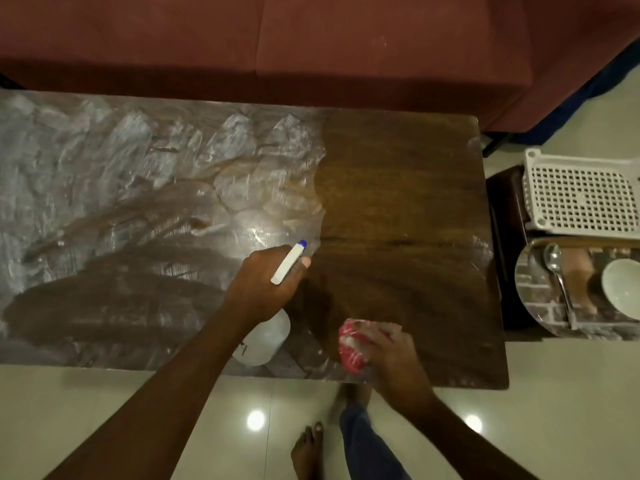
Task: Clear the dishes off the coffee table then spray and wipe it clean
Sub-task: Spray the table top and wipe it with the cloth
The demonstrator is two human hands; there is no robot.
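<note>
The dark wooden coffee table (398, 188) fills the middle of the view. Its left half shines with streaky wet smears; its right part looks dry. My left hand (263, 285) grips a white spray bottle (265, 337) above the table's front middle, its blue-tipped nozzle (302, 244) pointing away and to the right. My right hand (388, 351) holds a crumpled red and white cloth (349, 348) on the table near its front edge. No dishes stand on the table.
A red sofa (311, 46) runs along the table's far side. To the right a low stand carries a white perforated basket (581, 195) and a tray (540, 289) with a spoon (557, 278) and a white bowl (621, 287). My bare feet (308, 448) stand on pale floor tiles.
</note>
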